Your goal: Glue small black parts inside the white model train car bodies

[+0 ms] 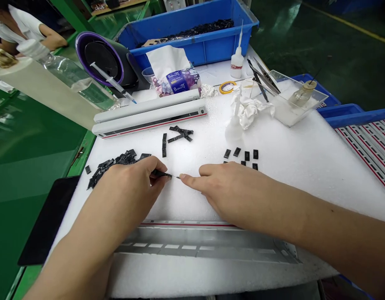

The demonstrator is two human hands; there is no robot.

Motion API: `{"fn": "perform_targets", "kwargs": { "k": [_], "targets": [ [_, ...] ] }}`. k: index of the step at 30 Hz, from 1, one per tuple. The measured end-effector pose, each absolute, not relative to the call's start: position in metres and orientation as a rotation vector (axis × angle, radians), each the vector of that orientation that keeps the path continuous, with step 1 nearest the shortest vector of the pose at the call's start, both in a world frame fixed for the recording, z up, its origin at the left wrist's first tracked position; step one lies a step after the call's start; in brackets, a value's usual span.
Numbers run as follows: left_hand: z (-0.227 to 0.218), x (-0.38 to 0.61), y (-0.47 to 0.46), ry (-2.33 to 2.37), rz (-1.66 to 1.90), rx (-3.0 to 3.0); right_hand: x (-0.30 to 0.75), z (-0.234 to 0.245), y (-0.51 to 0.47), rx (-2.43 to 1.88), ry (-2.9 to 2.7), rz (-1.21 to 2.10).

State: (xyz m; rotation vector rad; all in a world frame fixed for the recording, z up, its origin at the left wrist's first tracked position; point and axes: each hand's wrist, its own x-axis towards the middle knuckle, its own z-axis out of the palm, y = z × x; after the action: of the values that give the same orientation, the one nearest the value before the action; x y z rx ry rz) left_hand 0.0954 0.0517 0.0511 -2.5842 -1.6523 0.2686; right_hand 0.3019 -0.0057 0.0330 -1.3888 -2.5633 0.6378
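My left hand (137,181) is closed, pinching a small black plastic piece (162,173) between thumb and fingers. My right hand (222,185) is curled with its index finger stretched along a thin metal-tipped tool (177,177). The tip of that tool reaches the end of the black piece; most of the tool is hidden under my right hand. Beside my left hand lies a heap of black plastic pieces (117,162). Beyond my right hand sit several separate small black pieces (247,156). A slotted metal channel (192,239) lies along the near side, partly under my forearms.
Two long white housings (151,118) lie behind loose black strips (180,134). Farther back are a tissue pack (176,81), a blue bin (192,46), a dropper bottle (237,62), yellow tape (227,87) and an acrylic tray (286,112). A person (26,27) sits at far left.
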Motion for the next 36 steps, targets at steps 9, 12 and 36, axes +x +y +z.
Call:
{"fn": "perform_targets", "kwargs": {
  "k": [9, 12, 36],
  "targets": [
    [0.053, 0.097, 0.056, -1.838, 0.244, -2.619, 0.302, 0.03, -0.007, -1.374, -2.576, 0.587],
    [0.054, 0.096, 0.057, -1.914, 0.188, -2.642, 0.302, 0.03, -0.007, -1.387, -2.607, 0.588],
    [0.047, 0.086, 0.055, -1.792, 0.04, -2.67, 0.307, 0.032, -0.004, -1.368, -2.438, 0.79]
  ]
}}
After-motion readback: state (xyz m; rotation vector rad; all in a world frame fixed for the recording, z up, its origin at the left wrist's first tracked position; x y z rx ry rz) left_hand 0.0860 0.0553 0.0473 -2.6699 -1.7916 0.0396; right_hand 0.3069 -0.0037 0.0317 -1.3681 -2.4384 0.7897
